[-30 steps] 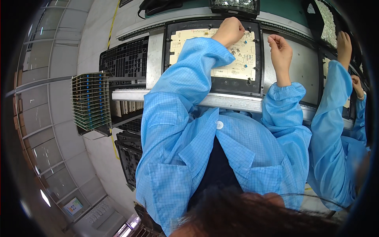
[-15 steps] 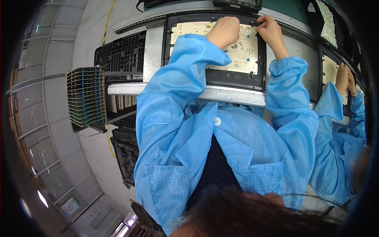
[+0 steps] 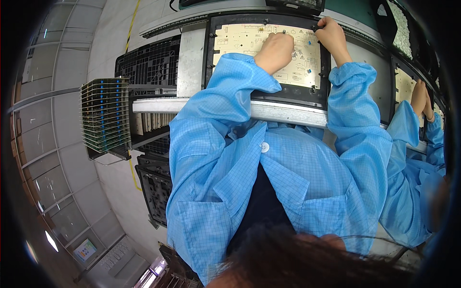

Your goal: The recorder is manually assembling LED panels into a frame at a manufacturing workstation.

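A cream circuit board [image 3: 235,45] with printed marks and a few small blue and dark parts lies in a black carrier frame [image 3: 293,94]. My left hand [image 3: 274,54] is closed over the upper middle of the board, fingers curled down. Whatever its fingertips hold is hidden under the hand. At the frame's far right corner, my right hand [image 3: 332,39] pinches with thumb and forefinger at a small black clip [image 3: 314,28]. More black clips stand along the frame's edges.
A metal rail [image 3: 288,113] runs along the near side. On the left stand a rack of upright-stacked boards [image 3: 103,115] and black grid trays [image 3: 149,62]. At right, a co-worker's hands [image 3: 421,98] are over another board [image 3: 404,86]. White small parts [image 3: 399,29] fill a bin at far right.
My left hand has moved nearer to me over the board. The fingers of my right hand have closed in at the corner clip. The whole view has shifted slightly.
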`<state>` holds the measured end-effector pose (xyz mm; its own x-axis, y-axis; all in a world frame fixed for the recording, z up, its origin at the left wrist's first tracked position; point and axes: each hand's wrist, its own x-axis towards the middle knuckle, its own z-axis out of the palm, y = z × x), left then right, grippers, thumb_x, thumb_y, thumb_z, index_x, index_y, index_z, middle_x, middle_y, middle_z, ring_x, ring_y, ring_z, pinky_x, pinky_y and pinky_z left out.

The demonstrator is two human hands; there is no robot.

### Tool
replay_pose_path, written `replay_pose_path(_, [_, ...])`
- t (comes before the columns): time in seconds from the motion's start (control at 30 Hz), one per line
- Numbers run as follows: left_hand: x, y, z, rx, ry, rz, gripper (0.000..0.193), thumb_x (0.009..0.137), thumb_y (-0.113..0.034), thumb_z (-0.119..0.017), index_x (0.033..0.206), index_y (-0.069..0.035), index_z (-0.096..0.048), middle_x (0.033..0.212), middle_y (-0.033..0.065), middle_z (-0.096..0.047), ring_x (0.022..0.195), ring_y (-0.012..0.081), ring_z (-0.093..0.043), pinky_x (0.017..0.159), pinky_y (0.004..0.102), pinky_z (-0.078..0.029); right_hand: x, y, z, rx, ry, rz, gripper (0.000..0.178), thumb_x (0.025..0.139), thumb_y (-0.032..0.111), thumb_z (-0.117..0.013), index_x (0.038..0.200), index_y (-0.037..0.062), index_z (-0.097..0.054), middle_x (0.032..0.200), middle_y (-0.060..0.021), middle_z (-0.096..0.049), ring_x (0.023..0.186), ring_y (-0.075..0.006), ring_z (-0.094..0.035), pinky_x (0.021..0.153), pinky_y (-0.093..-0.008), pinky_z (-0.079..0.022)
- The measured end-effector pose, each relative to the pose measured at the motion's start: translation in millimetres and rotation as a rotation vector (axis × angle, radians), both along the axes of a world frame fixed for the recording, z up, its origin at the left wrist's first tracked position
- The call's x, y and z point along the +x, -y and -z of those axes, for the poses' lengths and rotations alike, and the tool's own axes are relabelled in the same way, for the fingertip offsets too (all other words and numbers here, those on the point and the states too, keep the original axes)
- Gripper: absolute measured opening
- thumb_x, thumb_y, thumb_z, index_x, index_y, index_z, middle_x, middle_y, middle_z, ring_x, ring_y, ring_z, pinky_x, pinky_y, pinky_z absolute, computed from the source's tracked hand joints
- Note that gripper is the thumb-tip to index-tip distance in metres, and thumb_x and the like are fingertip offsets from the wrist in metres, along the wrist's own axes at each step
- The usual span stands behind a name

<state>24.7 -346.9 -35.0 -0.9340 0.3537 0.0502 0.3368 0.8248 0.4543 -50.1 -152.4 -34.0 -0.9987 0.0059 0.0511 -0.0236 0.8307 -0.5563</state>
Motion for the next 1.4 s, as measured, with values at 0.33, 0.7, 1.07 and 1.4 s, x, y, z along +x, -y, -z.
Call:
replay_pose_path(0.33, [0.6, -3.0, -10.1, 0.210, 0.032, 0.017, 0.015, 0.080, -0.006, -0.064, 0.091, 0.002, -0.069, 0.083, 0.0203, -0.068, 0.082, 0.0342, -0.067, 0.077, 0.0400, -0.052, 44.2, 11.0, -4.9, 0.223, -0.368, -0.160, 0.021, 0.080, 0.012, -0.066, 0.099, 0.0038, -0.061, 0.088, -0.0171, -0.069, 0.080, -0.0402, -0.065, 0.070, -0.0459, -0.050])
replay_pose_path(0.7, [0.9, -8.2, 6.6, 0.065, -0.147, -0.006, 0.014, 0.079, -0.008, -0.067, 0.088, 0.004, -0.069, 0.084, 0.0244, -0.066, 0.084, 0.0384, -0.065, 0.078, 0.0431, -0.051, 88.0, 20.0, 5.9, 0.048, -0.121, -0.262, 0.011, 0.081, 0.007, -0.064, 0.092, 0.0042, -0.067, 0.089, -0.0193, -0.068, 0.086, -0.0350, -0.066, 0.075, -0.0423, -0.052])
replay_pose_path(1.07, [4.8, -11.2, -4.7, 0.202, -0.160, -0.014, 0.013, 0.081, -0.008, -0.066, 0.088, 0.003, -0.070, 0.081, 0.0196, -0.068, 0.079, 0.0346, -0.066, 0.074, 0.0418, -0.051, 90.4, -25.0, -11.0, -0.381, 0.157, -0.027, 0.016, 0.086, 0.009, -0.066, 0.096, -0.0038, -0.068, 0.078, -0.0091, -0.069, 0.070, -0.0121, -0.064, 0.061, -0.0259, -0.051])
replay_pose_path(1.4, [17.2, -15.6, -24.1, 0.568, 0.143, -0.195, 0.014, 0.083, -0.008, -0.065, 0.090, 0.002, -0.072, 0.078, 0.0158, -0.070, 0.071, 0.0231, -0.067, 0.067, 0.0332, -0.052, 88.0, -15.0, -11.3, -0.357, 0.227, -0.048, 0.017, 0.081, 0.005, -0.065, 0.091, -0.0074, -0.069, 0.072, -0.0103, -0.069, 0.055, -0.0135, -0.064, 0.052, -0.0256, -0.050])
